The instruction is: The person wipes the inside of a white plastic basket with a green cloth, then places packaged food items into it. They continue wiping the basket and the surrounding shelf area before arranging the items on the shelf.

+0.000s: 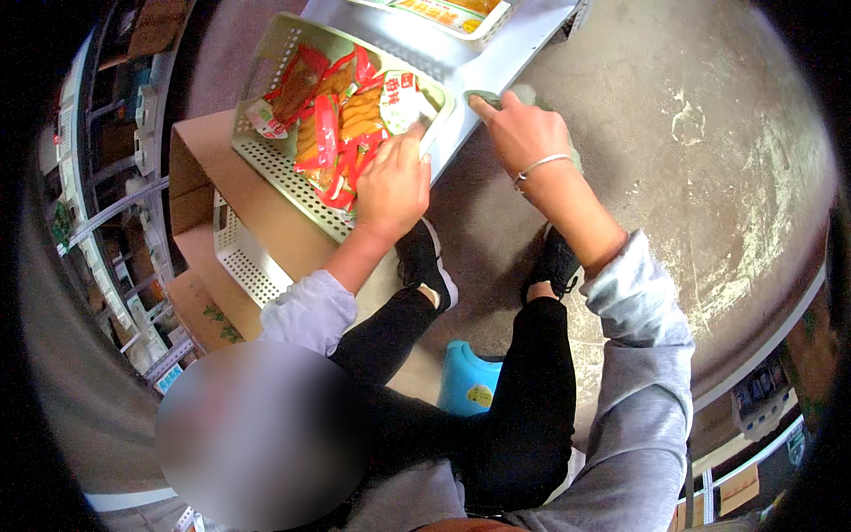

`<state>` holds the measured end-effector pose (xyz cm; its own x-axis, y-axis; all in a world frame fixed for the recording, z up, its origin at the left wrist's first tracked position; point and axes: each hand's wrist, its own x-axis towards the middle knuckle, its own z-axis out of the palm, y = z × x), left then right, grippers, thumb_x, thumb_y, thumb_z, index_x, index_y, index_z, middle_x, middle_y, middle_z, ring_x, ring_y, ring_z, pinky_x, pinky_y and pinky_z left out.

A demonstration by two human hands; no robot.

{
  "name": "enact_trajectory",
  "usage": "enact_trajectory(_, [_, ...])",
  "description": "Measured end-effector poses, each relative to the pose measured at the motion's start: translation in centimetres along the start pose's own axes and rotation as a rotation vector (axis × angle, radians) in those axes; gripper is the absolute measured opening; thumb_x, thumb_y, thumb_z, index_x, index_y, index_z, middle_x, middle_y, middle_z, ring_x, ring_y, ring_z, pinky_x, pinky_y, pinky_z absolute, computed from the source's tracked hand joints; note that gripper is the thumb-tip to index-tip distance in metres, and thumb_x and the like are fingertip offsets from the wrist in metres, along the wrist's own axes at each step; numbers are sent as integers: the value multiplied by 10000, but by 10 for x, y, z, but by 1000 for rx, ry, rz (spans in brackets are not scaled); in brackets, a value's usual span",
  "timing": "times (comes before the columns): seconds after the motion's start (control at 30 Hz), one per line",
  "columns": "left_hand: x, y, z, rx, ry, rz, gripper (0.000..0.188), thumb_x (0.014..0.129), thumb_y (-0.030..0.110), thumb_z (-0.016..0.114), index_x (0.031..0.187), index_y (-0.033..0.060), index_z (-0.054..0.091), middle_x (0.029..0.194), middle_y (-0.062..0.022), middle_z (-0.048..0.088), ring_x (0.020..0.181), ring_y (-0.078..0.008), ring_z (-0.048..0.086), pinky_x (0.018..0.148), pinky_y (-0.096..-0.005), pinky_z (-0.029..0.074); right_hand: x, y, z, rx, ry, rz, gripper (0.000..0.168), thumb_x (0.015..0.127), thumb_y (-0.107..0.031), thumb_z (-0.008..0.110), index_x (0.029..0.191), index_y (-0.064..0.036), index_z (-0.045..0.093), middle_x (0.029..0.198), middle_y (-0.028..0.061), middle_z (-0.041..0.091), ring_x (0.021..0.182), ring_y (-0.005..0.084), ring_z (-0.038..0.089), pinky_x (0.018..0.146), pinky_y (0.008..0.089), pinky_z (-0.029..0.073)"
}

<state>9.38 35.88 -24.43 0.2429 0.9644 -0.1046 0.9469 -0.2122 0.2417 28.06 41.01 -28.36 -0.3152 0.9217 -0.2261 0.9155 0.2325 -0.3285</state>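
Note:
My left hand [392, 189] is over the near right corner of a pale perforated plastic basket [292, 179], its fingers over the rim and its thumb outside. Inside the basket lie several clear packets of brown food [362, 113] with red edges and printed labels. The basket tilts towards me and overhangs the edge of a shiny metal surface [452, 163]. To the right, my right hand [532, 133] is closed around a grey-green item [484, 97], probably a cloth, at the surface's edge. The hand hides most of this item. A thin bangle [542, 164] circles my right wrist.
Another pale tray with packets [459, 16] stands farther along the metal surface. Below the basket are an open cardboard box [219, 173] and a second perforated basket [249, 259]. A blue plastic stool [465, 379] is between my legs. Metal shelving [120, 219] lines the left.

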Motion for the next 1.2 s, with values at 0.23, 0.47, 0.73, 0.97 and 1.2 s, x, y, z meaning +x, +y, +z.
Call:
enact_trajectory(0.23, [-2,-4,5,-2,37,28,396,869,148,549,1242,23,506,1126,-167,615,1090,-322,566,900,-432,465,42,84,-8,-66,248,224,520,913,-80,430,1292,-425,521,989,105,637,803,313,684,635,426,560])
enact_trajectory(0.47, [0,1,2,-1,10,-3,408,871,147,551,1257,26,499,1138,-169,609,1088,-326,566,896,-431,467,28,56,8,58,238,268,412,882,-100,470,1251,-282,484,954,125,628,784,347,683,604,461,549])
enact_trajectory(0.73, [-2,-1,5,17,31,10,379,881,143,544,1238,17,516,1126,-180,613,1063,-336,577,890,-422,469,23,22,20,153,346,350,519,863,-76,485,1374,-136,412,944,107,628,741,305,679,565,418,547])
enact_trajectory(0.97, [0,3,2,27,38,11,354,882,131,542,1210,-1,526,1116,-192,614,1036,-339,583,877,-434,469,22,-1,27,198,364,397,493,859,-87,506,1345,-66,428,921,112,653,694,303,679,555,407,544])
enact_trajectory(1.2, [-3,2,3,24,56,28,363,884,131,541,1222,1,522,1100,-197,615,1032,-351,583,865,-439,472,25,-12,35,109,467,404,441,880,-149,493,1290,11,478,766,64,630,576,237,669,466,361,537])
